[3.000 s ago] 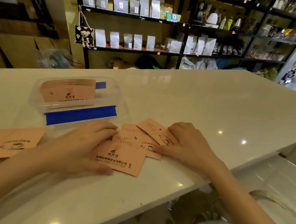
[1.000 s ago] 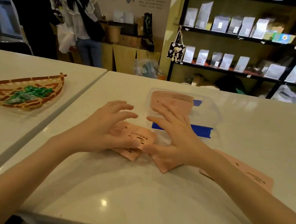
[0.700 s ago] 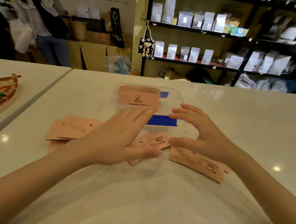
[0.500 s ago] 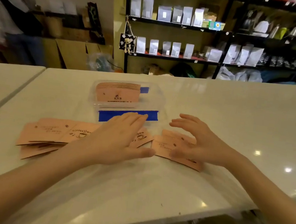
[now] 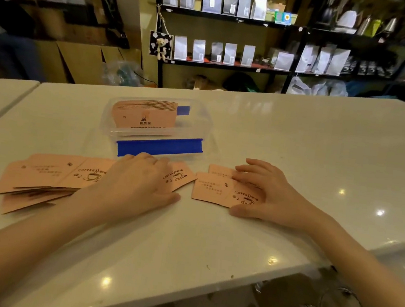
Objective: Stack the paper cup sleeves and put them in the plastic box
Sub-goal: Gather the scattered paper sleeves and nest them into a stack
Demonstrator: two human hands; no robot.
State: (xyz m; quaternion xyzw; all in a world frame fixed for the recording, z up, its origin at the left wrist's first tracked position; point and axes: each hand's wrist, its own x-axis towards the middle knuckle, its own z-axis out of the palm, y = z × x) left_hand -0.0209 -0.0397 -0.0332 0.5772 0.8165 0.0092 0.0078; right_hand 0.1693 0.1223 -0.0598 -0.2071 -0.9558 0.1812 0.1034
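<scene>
Our left hand (image 5: pixel 135 186) and right hand (image 5: pixel 267 195) lie flat, fingers spread, gripping nothing, each pressing loose sleeves (image 5: pixel 215 191). The box (image 5: pixel 200 118) lies just beyond the left hand.

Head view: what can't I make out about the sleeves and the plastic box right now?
- Sleeve count in the plastic box: only the front of the boxed stack shows.
- Sleeves under the left hand and right hand: partly covered.
- Left pile: lower sleeves overlapped, uncountable.
- Small print: too small.
- Box lid: none seen.
</scene>
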